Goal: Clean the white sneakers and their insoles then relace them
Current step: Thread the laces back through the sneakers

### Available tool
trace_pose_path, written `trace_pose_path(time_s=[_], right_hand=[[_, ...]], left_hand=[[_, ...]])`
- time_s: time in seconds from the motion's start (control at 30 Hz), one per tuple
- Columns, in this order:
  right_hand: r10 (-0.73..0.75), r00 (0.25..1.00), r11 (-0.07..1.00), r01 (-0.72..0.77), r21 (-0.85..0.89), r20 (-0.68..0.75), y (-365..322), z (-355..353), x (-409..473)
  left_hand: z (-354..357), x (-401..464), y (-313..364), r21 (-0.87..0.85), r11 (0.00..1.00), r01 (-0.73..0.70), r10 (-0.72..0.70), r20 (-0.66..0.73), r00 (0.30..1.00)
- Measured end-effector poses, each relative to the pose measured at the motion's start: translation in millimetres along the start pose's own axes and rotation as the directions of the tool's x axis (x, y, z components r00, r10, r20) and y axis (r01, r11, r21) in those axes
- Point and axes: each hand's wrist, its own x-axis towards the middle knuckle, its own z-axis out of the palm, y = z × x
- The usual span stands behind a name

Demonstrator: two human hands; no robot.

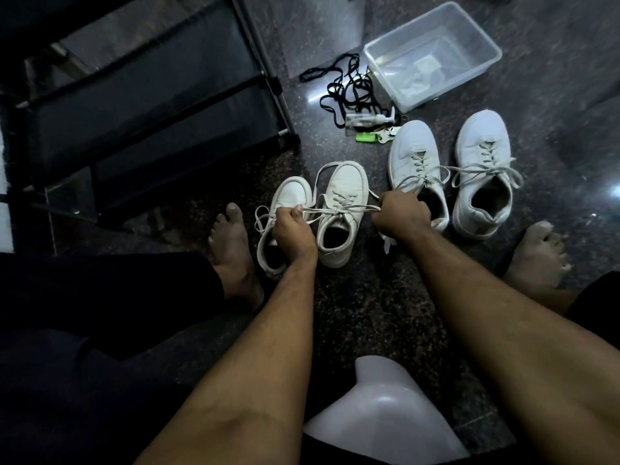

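Note:
Two pairs of white sneakers stand on the dark speckled floor. The nearer pair sits between my feet: a left sneaker [288, 203] partly under my left hand, and a laced sneaker [342, 203] beside it. My left hand [293, 229] and my right hand [401, 214] each grip one end of that sneaker's white lace [339, 211], which is stretched taut across its tongue. The second pair, one sneaker [414, 156] and the other [483, 176], stands to the right, laced with loose ends.
A clear plastic tub [432, 52] holding a cloth sits at the back right. Black laces [345, 85], a small spray bottle [369, 119], a green lighter [365, 137] and keys lie beside it. A dark shoe rack [151, 95] stands left. A white stool edge [382, 421] is under me.

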Motion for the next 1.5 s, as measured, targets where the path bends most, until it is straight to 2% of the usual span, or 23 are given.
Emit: trace_pose_path(time_s=[0.1, 0.17, 0.23, 0.33, 0.4, 0.53, 0.63, 0.67, 0.7, 0.8, 0.87, 0.93, 1.03, 1.1, 1.13, 1.23, 1.37, 1.5], right_hand=[[-0.183, 0.980, 0.976, 0.171, 0.131, 0.080, -6, 3, 3], [-0.233, 0.955, 0.962, 0.198, 0.189, 0.186, -13, 9, 3], [-0.260, 0.942, 0.954, 0.216, 0.208, 0.212, -17, 16, 1], [-0.261, 0.952, 0.950, 0.224, 0.216, 0.161, -21, 23, -2], [-0.217, 0.972, 0.953, 0.190, 0.238, 0.092, -21, 24, 0], [-0.126, 0.992, 0.952, 0.130, 0.277, -0.033, -11, 17, 8], [-0.087, 0.995, 0.986, 0.094, 0.141, -0.053, -1, 5, 11], [-0.086, 0.992, 0.992, 0.093, 0.080, -0.089, -1, 3, 11], [-0.099, 0.984, 0.995, 0.102, 0.015, -0.146, -4, 1, 10], [-0.172, 0.928, 0.984, 0.144, -0.107, -0.331, -24, 0, 4], [-0.228, 0.895, 0.974, 0.206, -0.099, -0.384, -44, 2, -1], [-0.274, 0.913, 0.956, 0.293, 0.019, -0.302, -63, 10, 0], [-0.331, 0.943, 0.912, 0.332, 0.242, -0.048, -83, 30, 5], [-0.315, 0.947, 0.908, 0.279, 0.312, 0.069, -90, 43, 7], [-0.298, 0.947, 0.910, 0.243, 0.336, 0.123, -92, 50, 8], [-0.301, 0.928, 0.906, 0.208, 0.369, 0.217, -99, 65, 7], [-0.274, 0.954, 0.878, 0.196, 0.436, 0.122, -104, 75, 5], [-0.205, 0.978, 0.913, 0.206, 0.352, -0.041, -91, 70, 8]], left_hand=[[0, 2, 0, -0.022, 0.999, -0.027, 0.028, 0.044, 0.999], [0, -2, 5, -0.006, 1.000, 0.003, -0.002, 0.128, 0.992], [-1, -5, 10, 0.004, 0.999, 0.046, -0.046, 0.178, 0.983], [-5, -3, 17, -0.012, 0.992, 0.128, -0.123, 0.214, 0.969], [-1, -2, 19, -0.040, 0.983, 0.178, -0.158, 0.295, 0.942], [24, 7, 8, -0.179, 0.931, 0.319, -0.182, 0.529, 0.829], [36, 13, 6, -0.194, 0.910, 0.366, -0.156, 0.659, 0.736], [30, 10, 16, -0.215, 0.902, 0.373, -0.147, 0.661, 0.736], [26, 9, 23, -0.239, 0.908, 0.345, -0.125, 0.630, 0.767], [18, 16, 23, -0.239, 0.965, 0.108, 0.004, 0.426, 0.905], [9, 26, 21, -0.192, 0.980, -0.047, 0.101, 0.286, 0.953], [0, 35, 20, -0.120, 0.982, -0.144, 0.167, 0.218, 0.962], [-14, 45, 18, 0.036, 0.971, -0.235, 0.225, 0.186, 0.957], [-20, 51, 8, 0.258, 0.944, -0.203, 0.164, 0.164, 0.973], [-21, 54, 1, 0.354, 0.924, -0.144, 0.089, 0.166, 0.982], [-23, 59, -17, 0.444, 0.896, 0.014, -0.150, 0.273, 0.950], [-26, 67, -18, 0.417, 0.909, 0.000, -0.160, 0.349, 0.923], [-26, 70, -13, 0.305, 0.952, -0.001, -0.147, 0.460, 0.876]])
